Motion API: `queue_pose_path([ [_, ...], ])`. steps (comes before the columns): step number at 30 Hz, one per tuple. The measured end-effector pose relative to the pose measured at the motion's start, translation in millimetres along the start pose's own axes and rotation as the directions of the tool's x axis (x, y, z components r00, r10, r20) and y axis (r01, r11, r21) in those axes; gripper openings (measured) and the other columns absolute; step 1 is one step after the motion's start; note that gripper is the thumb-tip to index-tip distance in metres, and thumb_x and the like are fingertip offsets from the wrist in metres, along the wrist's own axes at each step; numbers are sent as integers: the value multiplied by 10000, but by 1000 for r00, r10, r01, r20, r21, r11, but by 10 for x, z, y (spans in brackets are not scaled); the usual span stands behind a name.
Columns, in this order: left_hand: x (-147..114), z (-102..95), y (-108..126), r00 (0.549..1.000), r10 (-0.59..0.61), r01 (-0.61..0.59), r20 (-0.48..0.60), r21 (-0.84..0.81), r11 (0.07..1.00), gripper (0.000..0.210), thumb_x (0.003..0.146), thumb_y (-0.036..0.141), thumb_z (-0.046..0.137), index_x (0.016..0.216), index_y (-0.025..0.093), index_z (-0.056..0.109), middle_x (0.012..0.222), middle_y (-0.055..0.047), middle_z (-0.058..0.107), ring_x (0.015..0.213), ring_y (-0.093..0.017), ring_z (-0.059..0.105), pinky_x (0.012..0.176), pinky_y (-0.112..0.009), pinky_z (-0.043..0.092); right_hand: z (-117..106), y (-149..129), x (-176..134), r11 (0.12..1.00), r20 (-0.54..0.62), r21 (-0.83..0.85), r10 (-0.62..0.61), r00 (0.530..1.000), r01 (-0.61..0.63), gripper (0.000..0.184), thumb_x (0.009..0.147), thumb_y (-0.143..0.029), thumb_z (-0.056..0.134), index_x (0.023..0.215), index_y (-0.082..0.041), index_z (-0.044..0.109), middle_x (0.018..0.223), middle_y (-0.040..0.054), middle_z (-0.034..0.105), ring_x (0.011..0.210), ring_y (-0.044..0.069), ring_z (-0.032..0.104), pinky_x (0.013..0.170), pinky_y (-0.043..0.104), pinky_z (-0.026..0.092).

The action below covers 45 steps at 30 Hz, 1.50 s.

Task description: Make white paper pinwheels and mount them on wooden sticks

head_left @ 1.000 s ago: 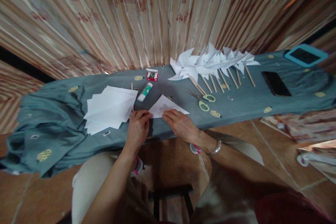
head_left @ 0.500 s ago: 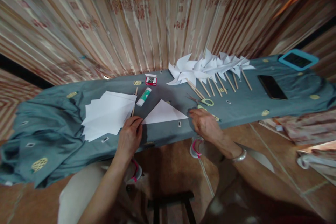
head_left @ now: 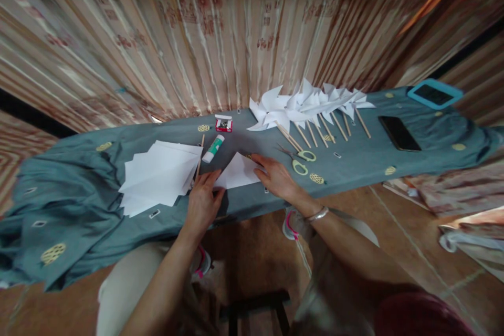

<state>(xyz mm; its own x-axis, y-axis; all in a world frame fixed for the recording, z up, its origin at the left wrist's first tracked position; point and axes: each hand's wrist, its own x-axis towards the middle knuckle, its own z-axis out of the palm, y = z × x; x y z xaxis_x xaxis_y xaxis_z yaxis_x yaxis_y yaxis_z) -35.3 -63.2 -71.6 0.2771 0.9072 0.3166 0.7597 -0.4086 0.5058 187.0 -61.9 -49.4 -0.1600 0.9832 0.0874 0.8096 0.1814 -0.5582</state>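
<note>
A white sheet of paper (head_left: 238, 172), folded to a triangle, lies near the front edge of the cloth-covered table. My left hand (head_left: 203, 200) is at its left corner, thumb and fingers bent about the paper. My right hand (head_left: 277, 177) grips the right corner between thumb and fingers, bending it inward. Left of it lies a fanned stack of white paper (head_left: 157, 176). A thin wooden stick (head_left: 200, 155) rests along the stack's right side, partly behind my left hand. Beyond the folded sheet is a green and white glue stick (head_left: 213, 148).
A small red box (head_left: 223, 124) of metal pins stands open behind the glue stick. Paper pinwheels (head_left: 275, 110) on sticks lie in a row at the back right. Green-handled scissors (head_left: 300, 160), a black phone (head_left: 399, 133) and a blue-framed tablet (head_left: 435, 94) lie to the right.
My right hand has moved left with the paper's right corner, which is now folded inward. My left hand stays at the left corner, its fingers more spread. The view has shifted slightly.
</note>
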Motion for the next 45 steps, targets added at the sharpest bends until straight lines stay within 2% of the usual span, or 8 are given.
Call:
queue_pose_path([
  [6, 23, -13, 36, 997, -78, 76, -13, -142, 987, 497, 735, 73, 603, 1225, 152, 574, 990, -69, 632, 810, -189, 624, 788, -348, 552, -27, 0, -3, 996, -98, 73, -37, 994, 45, 460, 856, -149, 552, 1315, -118, 538, 1285, 125, 632, 1177, 251, 590, 1026, 393, 458],
  [10, 18, -26, 47, 999, -31, 30, -7, -157, 987, 452, 757, 52, 556, 1193, 168, 578, 943, -46, 647, 721, -159, 611, 742, -321, 551, -56, -17, -26, 985, -185, 102, -119, 976, 139, 461, 842, -166, 592, 1301, -155, 550, 1361, 123, 572, 1260, 245, 528, 1077, 415, 420],
  [15, -11, -28, 49, 986, 152, -154, -72, -24, 988, 361, 790, 21, 465, 1080, 164, 627, 1051, -95, 641, 964, -225, 616, 889, -387, 530, -95, -91, -98, 955, -208, 38, -282, 937, 296, 223, 854, -157, 584, 1050, -196, 682, 1334, 102, 590, 1242, 240, 533, 1047, 430, 449],
  [20, -64, -52, 102, 979, 205, -204, -1, 60, 977, 343, 787, 15, 452, 1023, 155, 658, 1065, -113, 625, 995, -251, 593, 911, -426, 519, -80, -139, -223, 887, -125, -161, -453, 883, 432, 208, 865, -138, 577, 1047, -178, 668, 1318, 118, 597, 1208, 272, 529, 1002, 480, 465],
  [23, -91, -112, 157, 979, 205, -205, 5, 29, 978, 228, 838, 181, 562, 1038, 166, 671, 1135, -122, 599, 1031, -261, 576, 934, -456, 496, -63, -121, -310, 850, -29, -205, -501, 865, 486, 213, 872, -118, 553, 1045, -172, 665, 1291, 133, 610, 1179, 273, 540, 971, 492, 482],
  [27, -61, -153, 168, 986, 158, -158, -45, 4, 987, 323, 820, 405, 651, 1070, 205, 691, 1431, -128, 436, 1299, -337, 414, 1063, -549, 373, -46, -47, -402, 812, 18, -252, -541, 841, 527, 222, 909, -133, 494, 1046, -161, 667, 1258, 148, 627, 1152, 271, 554, 946, 496, 500],
  [36, 129, 31, 82, 1000, 13, -8, 26, -181, 983, 370, 864, 267, 535, 1189, 117, 628, 1258, -148, 621, 1191, -257, 581, 1030, -399, 471, -15, 120, -502, 761, 23, -383, -559, 829, 523, 235, 918, -129, 490, 1082, -119, 658, 1203, 142, 652, 1098, 268, 565, 910, 441, 522],
  [45, 63, -21, 120, 994, -95, 108, 58, -294, 950, 367, 905, 332, 453, 1145, 150, 662, 1253, -127, 634, 1123, -250, 627, 986, -422, 511, -88, 232, -500, 823, -79, -452, -420, 904, 343, 308, 912, -101, 472, 1181, -111, 622, 1261, 170, 618, 1148, 292, 514, 939, 469, 459],
])
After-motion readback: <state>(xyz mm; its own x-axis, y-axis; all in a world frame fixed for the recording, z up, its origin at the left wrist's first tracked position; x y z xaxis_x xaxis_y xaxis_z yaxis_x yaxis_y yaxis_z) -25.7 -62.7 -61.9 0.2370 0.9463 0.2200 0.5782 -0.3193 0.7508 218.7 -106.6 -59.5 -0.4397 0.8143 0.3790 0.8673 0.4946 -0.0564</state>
